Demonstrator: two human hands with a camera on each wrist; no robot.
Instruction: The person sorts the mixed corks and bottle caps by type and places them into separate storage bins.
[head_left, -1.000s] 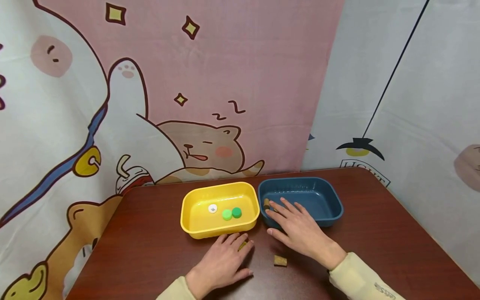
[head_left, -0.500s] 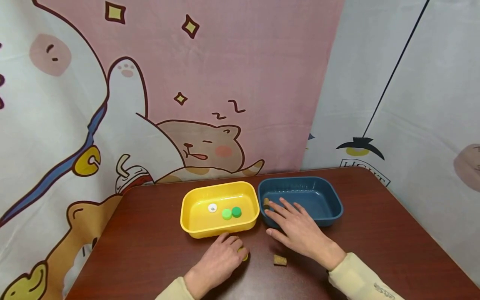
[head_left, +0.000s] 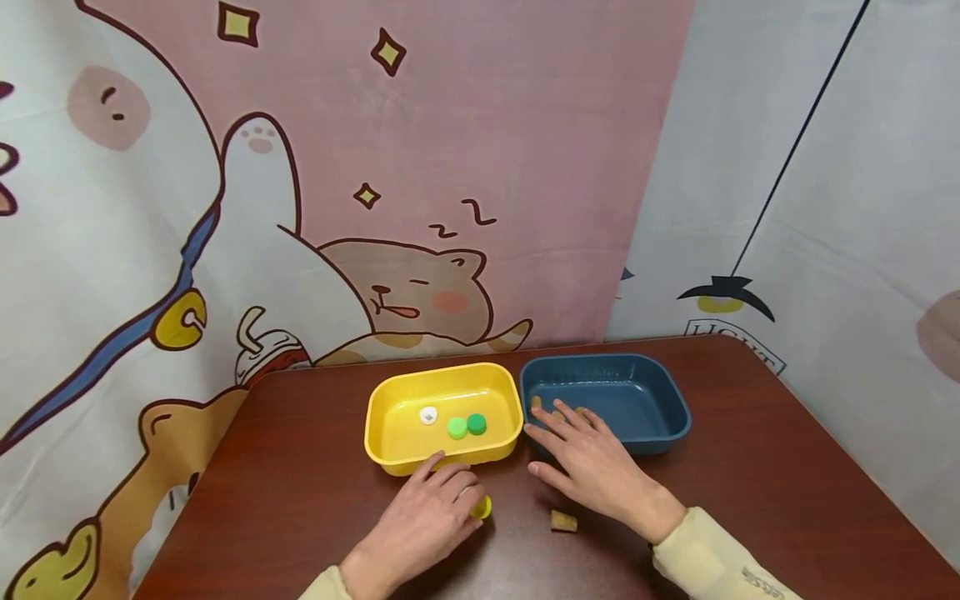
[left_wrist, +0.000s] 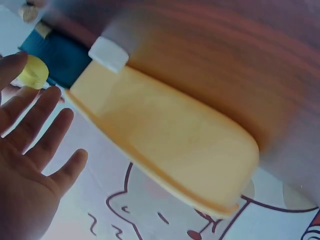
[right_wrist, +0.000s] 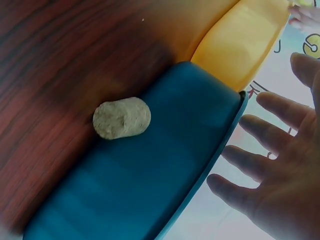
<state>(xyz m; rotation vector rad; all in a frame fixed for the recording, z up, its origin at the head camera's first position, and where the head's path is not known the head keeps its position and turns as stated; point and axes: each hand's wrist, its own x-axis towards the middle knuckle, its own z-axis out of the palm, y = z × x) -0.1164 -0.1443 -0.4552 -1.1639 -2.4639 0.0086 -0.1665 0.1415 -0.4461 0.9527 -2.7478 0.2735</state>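
Observation:
My left hand (head_left: pixel 431 512) lies on the table in front of the yellow tray (head_left: pixel 442 372) and pinches a small yellow cap (head_left: pixel 481 507) at its fingertips. The left wrist view shows that cap (left_wrist: pixel 33 71) at one fingertip, with the other fingers fairly straight. The yellow tray holds a white cap (head_left: pixel 428 415) and two green caps (head_left: pixel 457 427). My right hand (head_left: pixel 592 462) is spread flat, its fingers reaching over the near left rim of the blue tray (head_left: pixel 637 360), where two corks (head_left: pixel 536 403) peek past the fingertips. A loose cork (head_left: pixel 562 522) lies on the table by my right wrist.
The two trays stand side by side, almost touching, at the middle of a dark wood table (head_left: pixel 750 467). Cartoon-print cloth hangs close behind the table's far edge (head_left: pixel 450 250). In the right wrist view the loose cork (right_wrist: pixel 121 117) lies before the blue tray's outer wall (right_wrist: pixel 150 185).
My left hand has drawn back a little and curled onto the yellow cap, which now shows beside the fingers. The right hand has slid slightly back from the blue tray.

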